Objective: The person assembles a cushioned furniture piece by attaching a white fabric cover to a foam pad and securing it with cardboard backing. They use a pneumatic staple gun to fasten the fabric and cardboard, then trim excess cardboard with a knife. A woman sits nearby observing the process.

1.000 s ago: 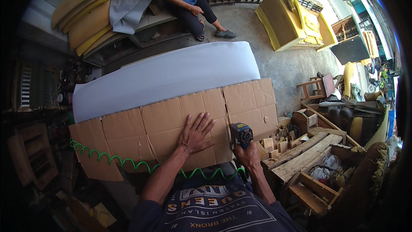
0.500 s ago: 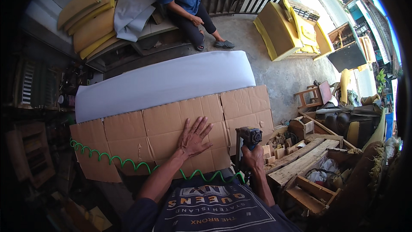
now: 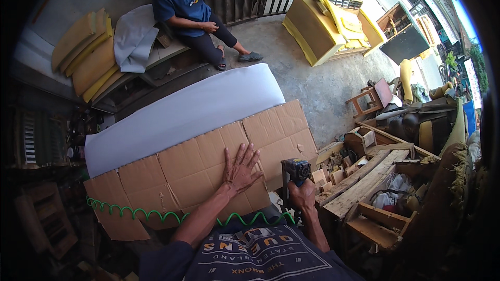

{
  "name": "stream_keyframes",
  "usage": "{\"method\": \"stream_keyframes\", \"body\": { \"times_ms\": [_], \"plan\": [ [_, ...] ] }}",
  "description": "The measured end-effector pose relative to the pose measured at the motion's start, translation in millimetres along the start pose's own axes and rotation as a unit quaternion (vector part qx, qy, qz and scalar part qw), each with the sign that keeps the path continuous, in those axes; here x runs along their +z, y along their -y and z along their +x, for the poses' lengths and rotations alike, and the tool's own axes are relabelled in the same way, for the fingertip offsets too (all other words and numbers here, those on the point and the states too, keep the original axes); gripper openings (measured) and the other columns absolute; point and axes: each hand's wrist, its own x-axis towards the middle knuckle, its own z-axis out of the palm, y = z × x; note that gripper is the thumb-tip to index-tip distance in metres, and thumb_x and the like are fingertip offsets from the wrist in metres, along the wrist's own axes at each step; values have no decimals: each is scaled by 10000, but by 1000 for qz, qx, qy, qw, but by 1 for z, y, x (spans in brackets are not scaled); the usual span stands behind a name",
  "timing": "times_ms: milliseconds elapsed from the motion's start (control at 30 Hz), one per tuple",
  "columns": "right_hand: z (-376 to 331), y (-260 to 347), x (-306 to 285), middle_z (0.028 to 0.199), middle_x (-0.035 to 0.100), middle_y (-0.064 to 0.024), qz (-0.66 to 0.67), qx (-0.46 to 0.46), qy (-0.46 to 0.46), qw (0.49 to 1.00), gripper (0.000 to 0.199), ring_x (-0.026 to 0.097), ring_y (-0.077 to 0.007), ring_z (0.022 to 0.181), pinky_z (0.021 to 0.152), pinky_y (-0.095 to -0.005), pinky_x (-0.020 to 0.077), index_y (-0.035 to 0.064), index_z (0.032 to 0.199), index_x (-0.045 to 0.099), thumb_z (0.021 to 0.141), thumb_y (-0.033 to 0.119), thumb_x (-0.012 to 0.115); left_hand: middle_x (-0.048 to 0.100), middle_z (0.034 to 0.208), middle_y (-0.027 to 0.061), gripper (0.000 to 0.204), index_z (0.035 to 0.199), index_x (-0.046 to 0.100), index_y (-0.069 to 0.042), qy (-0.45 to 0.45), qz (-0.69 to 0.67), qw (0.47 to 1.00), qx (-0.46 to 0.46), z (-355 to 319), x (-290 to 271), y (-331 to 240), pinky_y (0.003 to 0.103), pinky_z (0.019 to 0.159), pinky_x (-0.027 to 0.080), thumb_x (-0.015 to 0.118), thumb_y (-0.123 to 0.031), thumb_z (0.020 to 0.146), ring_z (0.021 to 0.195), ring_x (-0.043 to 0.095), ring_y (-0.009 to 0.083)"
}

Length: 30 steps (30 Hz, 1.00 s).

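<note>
My left hand [image 3: 241, 170] lies flat on a long sheet of brown cardboard [image 3: 200, 156], its fingers spread. Creases divide the cardboard, which rests along the near side of a long piece covered in white material [image 3: 187, 112]. Right of the cardboard, my right hand [image 3: 303, 195] is wrapped round the grip of a dark pneumatic staple gun [image 3: 297, 168]. The gun is held upright near the cardboard's right end, and its lower part is partly hidden. A green coiled air hose [image 3: 155, 215] runs across the near edge of the cardboard toward the gun.
Wooden planks [image 3: 367, 184] and offcuts crowd the right side. Beyond the white piece, a person in a blue shirt [image 3: 182, 5] sits on a low bench beside stacked foam pieces [image 3: 91, 54]. A yellow foam-covered armchair frame [image 3: 333, 26] stands on the concrete floor [image 3: 317, 99].
The whole view has turned, so the cardboard and white piece slope more steeply up to the right. My left hand stays flat on the cardboard; my right hand keeps the staple gun beside it.
</note>
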Motion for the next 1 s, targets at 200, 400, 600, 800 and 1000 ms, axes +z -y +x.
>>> {"method": "stream_keyframes", "body": {
  "times_ms": [200,400,600,800,1000],
  "plan": [
    [10,3,-16,757,713,-167,71,32,-62,995,338,707,-236,676,647,-423,539,-30,1021,724,860,256,645,149,1750,113,913,1662,277,-205,-19,-100,994,43,62,-6,-43,714,1234,-10,434,-761,954,1620,79,318],
    [20,-19,-37,748,704,-140,98,100,-125,982,339,696,-209,684,648,-397,534,-35,1047,721,856,239,662,126,1753,118,907,1674,233,-211,2,-21,998,58,91,11,-67,701,1240,9,451,-734,965,1621,69,320],
    [20,-27,-26,731,696,-131,119,137,-90,979,328,687,-195,679,642,-387,533,-47,1026,725,854,227,675,103,1757,121,855,1675,231,-200,-18,42,997,66,94,25,-70,699,1238,6,432,-684,999,1625,42,313],
    [0,-23,-19,728,689,-105,157,96,-105,977,298,662,-193,621,589,-370,514,-37,1007,722,843,206,665,147,1754,98,787,1671,247,-196,7,-60,996,69,89,10,-64,657,1262,36,408,-625,1032,1623,90,293],
    [-3,-15,7,736,666,-150,144,53,-53,987,374,650,-226,589,564,-376,512,-70,1001,629,831,263,647,234,1734,71,679,1655,303,-201,-56,-70,995,-33,22,-4,-3,609,1282,91,416,-515,1063,1607,174,298]
  ]
}}
